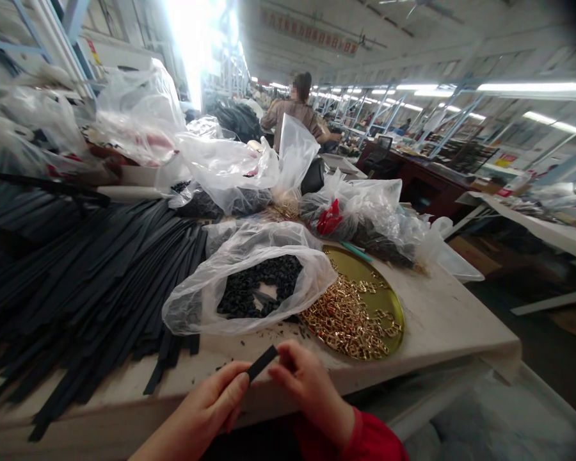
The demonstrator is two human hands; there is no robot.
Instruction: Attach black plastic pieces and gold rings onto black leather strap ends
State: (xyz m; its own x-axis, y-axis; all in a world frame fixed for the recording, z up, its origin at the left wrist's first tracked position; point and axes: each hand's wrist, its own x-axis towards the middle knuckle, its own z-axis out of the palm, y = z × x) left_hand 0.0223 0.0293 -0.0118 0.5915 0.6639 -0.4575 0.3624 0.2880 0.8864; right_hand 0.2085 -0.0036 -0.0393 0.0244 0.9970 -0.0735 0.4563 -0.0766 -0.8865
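A short black strap is held between both my hands at the table's near edge. My left hand pinches its lower end between thumb and fingers. My right hand, with a red sleeve at the wrist, curls over the upper end, fingers closed around it. Just beyond my hands lies a round gold tray holding several gold buckles. An open clear bag of small black loops sits beside the tray.
A big heap of long black straps covers the table's left side. More plastic bags of parts stand behind the tray. A person sits further back, facing away. Other worktables run along the right.
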